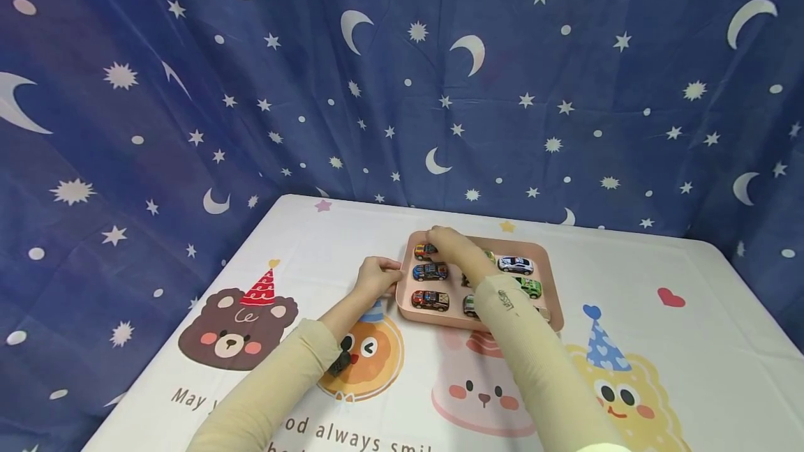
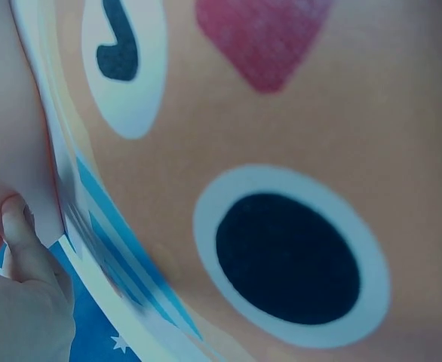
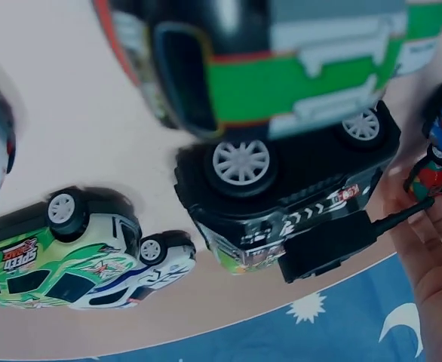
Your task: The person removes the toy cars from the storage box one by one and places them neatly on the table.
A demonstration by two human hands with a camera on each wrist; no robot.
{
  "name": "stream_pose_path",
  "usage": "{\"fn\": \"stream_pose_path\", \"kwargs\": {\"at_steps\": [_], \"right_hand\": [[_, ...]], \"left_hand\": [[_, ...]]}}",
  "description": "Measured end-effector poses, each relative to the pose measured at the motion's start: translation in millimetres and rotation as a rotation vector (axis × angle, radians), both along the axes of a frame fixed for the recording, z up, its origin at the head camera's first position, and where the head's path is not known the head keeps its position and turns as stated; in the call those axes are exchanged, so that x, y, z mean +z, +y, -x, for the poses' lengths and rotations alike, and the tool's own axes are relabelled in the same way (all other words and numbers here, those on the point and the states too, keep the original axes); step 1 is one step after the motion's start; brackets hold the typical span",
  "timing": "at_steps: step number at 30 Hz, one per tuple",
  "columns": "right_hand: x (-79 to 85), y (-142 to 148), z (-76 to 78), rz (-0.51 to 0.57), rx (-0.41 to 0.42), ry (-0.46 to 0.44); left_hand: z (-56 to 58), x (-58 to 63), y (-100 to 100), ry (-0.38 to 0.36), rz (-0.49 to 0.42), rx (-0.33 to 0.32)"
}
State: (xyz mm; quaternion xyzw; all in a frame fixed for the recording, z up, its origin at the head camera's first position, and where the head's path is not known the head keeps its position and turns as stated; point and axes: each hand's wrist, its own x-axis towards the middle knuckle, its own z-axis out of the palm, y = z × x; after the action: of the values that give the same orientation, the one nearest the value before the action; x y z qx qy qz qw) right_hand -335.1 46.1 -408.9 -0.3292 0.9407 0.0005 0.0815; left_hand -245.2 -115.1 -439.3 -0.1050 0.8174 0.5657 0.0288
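A shallow pink tray (image 1: 402,305) holds several small toy cars. At its left side my left hand (image 1: 379,275) grips the wall; in the left wrist view the thumb of this left hand (image 2: 32,294) lies on the tray's pink side (image 2: 25,143). Over the far left corner, my right hand (image 1: 449,244) pinches an orange-red toy car (image 1: 423,252), partly covered by the fingers. The right wrist view has the right hand (image 3: 432,264) at the right edge, fingers around that red and green car (image 3: 432,178). Just nearer in the tray stands a blue toy car (image 1: 430,271).
A red toy car (image 1: 430,300) sits at the tray's near left, a white one (image 1: 516,265) and a green one (image 1: 530,287) to the right. My right forearm covers part of the tray. A printed white cloth (image 1: 628,284) covers the table; a starry blue curtain (image 1: 389,75) hangs behind.
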Motion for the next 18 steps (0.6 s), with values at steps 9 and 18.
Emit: {"fn": "stream_pose_path", "kwargs": {"at_steps": [9, 18], "right_hand": [[2.2, 4.0, 0.0, 0.048, -0.008, -0.007], [6.6, 8.8, -1.3, 0.131, -0.002, 0.002]], "left_hand": [[-0.5, -0.4, 0.4, -0.001, -0.001, 0.004], [0.0, -0.4, -0.5, 0.006, -0.023, 0.004]]}}
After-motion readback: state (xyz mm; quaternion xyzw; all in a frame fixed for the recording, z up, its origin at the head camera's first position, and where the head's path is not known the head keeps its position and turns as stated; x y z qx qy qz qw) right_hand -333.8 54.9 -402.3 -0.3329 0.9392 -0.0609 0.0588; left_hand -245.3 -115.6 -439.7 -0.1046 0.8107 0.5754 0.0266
